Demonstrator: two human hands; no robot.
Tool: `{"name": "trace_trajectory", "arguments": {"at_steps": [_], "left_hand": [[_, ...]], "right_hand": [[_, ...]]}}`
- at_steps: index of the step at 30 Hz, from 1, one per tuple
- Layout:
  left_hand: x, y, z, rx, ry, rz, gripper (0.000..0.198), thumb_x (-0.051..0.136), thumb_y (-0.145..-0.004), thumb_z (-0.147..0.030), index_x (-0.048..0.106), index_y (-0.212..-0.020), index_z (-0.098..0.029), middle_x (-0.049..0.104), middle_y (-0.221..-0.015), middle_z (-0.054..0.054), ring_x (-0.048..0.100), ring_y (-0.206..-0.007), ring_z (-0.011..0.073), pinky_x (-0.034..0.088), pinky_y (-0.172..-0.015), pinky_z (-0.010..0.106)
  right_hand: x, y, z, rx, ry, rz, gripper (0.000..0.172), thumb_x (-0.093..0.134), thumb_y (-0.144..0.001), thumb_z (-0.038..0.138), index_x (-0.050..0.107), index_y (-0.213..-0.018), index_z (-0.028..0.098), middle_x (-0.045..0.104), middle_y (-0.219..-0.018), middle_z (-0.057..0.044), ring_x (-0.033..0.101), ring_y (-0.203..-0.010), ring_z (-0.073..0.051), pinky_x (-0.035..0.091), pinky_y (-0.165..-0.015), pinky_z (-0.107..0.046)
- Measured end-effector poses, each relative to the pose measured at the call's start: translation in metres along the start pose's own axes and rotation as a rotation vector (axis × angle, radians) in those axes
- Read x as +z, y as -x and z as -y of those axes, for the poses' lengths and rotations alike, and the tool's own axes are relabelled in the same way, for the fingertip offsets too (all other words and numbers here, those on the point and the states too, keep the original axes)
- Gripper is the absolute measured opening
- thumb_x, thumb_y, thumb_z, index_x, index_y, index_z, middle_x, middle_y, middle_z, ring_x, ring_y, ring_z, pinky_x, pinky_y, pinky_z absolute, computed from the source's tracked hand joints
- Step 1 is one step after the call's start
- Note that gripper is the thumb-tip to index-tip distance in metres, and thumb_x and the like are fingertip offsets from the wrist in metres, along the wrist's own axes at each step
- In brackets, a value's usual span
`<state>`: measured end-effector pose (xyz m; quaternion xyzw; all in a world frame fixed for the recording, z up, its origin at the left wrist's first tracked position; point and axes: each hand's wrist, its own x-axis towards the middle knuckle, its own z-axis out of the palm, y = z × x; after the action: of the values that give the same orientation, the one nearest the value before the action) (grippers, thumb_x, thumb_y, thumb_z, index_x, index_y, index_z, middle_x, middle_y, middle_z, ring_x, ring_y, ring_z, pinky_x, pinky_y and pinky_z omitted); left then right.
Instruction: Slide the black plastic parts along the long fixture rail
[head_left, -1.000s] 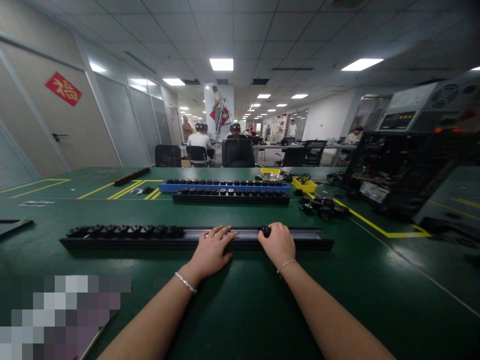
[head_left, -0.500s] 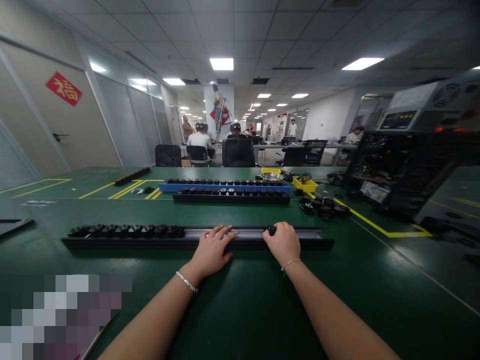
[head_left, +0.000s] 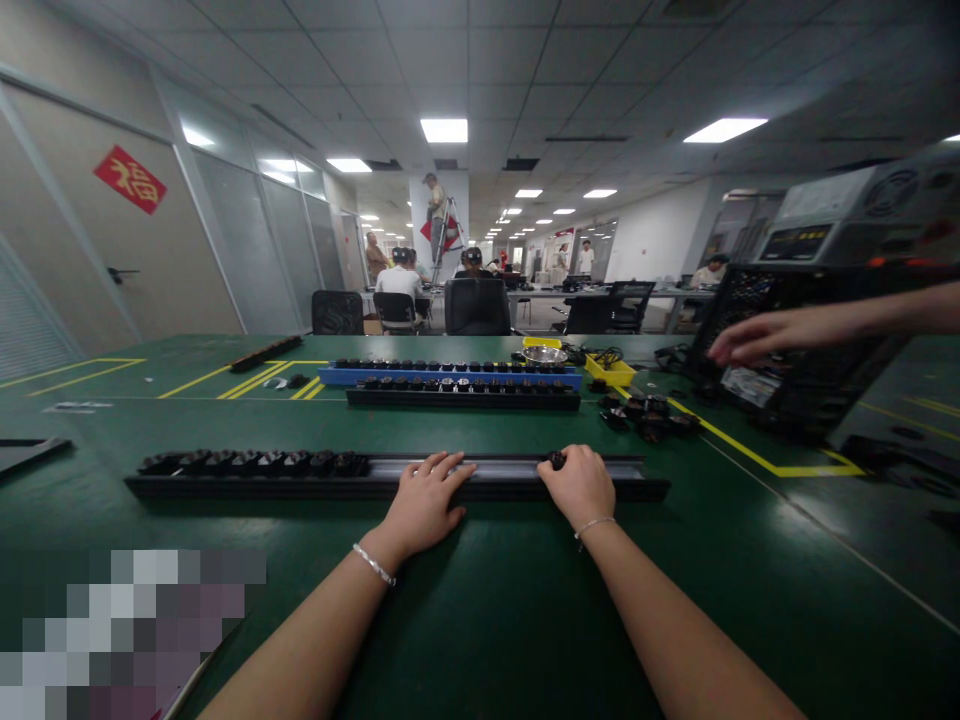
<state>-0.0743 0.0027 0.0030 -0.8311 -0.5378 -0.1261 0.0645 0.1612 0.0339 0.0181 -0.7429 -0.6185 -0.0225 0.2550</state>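
Observation:
A long black channel rail lies across the green table before me, with several black parts lined up in its left half. My left hand rests over the rail's middle, fingers spread across its near wall. Toward the right end, my right hand pinches a small dark round part at the rail's channel. Its lower side is hidden, so I cannot tell whether it touches the floor of the channel.
Farther back stand a blue rail and a second black rail, both filled with parts. A pile of loose black parts lies right of them, near a yellow bin. Another person's hand reaches in before a computer case.
My right hand has shifted slightly right along the rail with the small part. My left hand stays put. Another person's arm has come in from the right.

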Motion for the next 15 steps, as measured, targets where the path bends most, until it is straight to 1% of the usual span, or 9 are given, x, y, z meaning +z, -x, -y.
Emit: {"name": "trace_trajectory", "arguments": {"at_steps": [9, 15], "left_hand": [[-0.0003, 0.0001, 0.0010, 0.005, -0.003, 0.006, 0.065, 0.056, -0.074, -0.032, 0.031, -0.133, -0.037, 0.033, -0.144, -0.002, 0.027, -0.131, 0.0263, 0.029, -0.099, 0.049], [-0.0020, 0.0003, 0.0002, 0.002, 0.003, 0.009, 0.064, 0.056, -0.074, -0.032, 0.032, -0.133, -0.037, 0.033, -0.144, -0.001, 0.028, -0.131, 0.0266, 0.029, -0.099, 0.049]], "right_hand": [[-0.0063, 0.0005, 0.0004, -0.027, 0.076, 0.020, 0.025, 0.045, -0.076, 0.038, 0.058, -0.081, 0.018, 0.057, -0.088, -0.008, 0.052, -0.085, -0.020, 0.037, -0.070, -0.029], [-0.0073, -0.0008, 0.0009, -0.008, 0.096, 0.014, 0.026, 0.045, -0.075, 0.037, 0.059, -0.082, 0.016, 0.057, -0.089, -0.009, 0.052, -0.088, -0.021, 0.038, -0.072, -0.030]]}}
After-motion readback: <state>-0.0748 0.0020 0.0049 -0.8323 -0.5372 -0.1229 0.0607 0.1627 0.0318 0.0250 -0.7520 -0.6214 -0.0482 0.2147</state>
